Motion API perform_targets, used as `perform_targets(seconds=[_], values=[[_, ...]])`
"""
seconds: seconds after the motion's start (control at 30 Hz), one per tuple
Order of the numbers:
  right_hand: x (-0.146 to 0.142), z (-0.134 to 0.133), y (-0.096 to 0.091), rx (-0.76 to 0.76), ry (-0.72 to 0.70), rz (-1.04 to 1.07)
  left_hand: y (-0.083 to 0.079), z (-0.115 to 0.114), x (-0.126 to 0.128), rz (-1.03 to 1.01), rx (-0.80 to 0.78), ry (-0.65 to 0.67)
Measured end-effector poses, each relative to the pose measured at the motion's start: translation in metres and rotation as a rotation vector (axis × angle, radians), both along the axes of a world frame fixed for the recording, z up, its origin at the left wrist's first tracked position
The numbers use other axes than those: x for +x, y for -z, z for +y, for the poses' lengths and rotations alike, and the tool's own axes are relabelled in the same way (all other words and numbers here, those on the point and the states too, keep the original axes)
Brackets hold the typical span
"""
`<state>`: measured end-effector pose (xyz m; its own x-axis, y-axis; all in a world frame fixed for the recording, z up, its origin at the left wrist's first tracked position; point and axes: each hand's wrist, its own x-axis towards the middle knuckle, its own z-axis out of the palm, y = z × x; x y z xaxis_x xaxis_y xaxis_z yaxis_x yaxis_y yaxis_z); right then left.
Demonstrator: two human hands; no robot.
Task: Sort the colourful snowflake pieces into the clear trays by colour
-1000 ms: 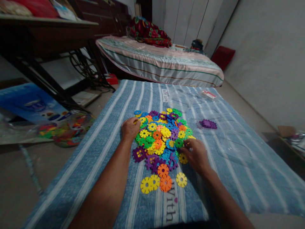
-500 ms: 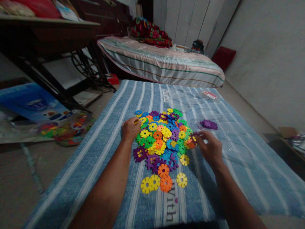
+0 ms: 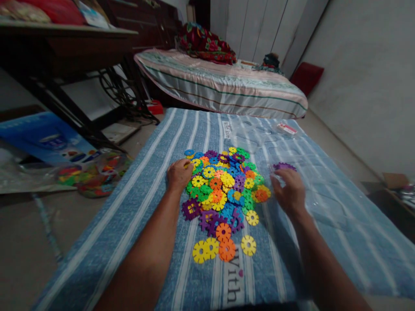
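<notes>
Moving off the disc pile, the right hand now hovers near the purple pieces, fingers spread and empty; the left hand stays curled at the pile's left edge on the striped blanket, grip indeterminate

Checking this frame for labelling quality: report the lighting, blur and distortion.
Head view: dim room light, darkest under the table at upper left; the disc pile is colourful and sharp; the right hand is motion-blurred, the left hand crisp; wide-angle stretch splays the blanket stripes toward the edges.
</notes>
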<state>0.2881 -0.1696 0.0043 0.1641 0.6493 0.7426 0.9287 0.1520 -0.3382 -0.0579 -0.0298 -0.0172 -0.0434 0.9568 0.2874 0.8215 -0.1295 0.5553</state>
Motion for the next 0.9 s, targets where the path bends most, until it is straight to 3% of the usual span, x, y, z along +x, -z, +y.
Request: perform_targets(seconds=[0.13,0.4,0.67,0.9], values=[[-0.046,-0.002,0.012,-0.154,-0.226,-0.012,-0.001,-0.001,0.0,-0.006,-0.002,0.01],[-0.066,0.014,0.016,-0.444,-0.287,-0.164,0.001,0.0,0.0,-0.013,-0.012,-0.009],[-0.065,0.012,0.014,-0.501,-0.318,-0.156,0.001,0.0,0.0,0.002,-0.002,0.006],[-0.067,0.002,0.017,-0.412,-0.331,-0.149,0.002,0.001,0.0,0.011,0.002,0.002]])
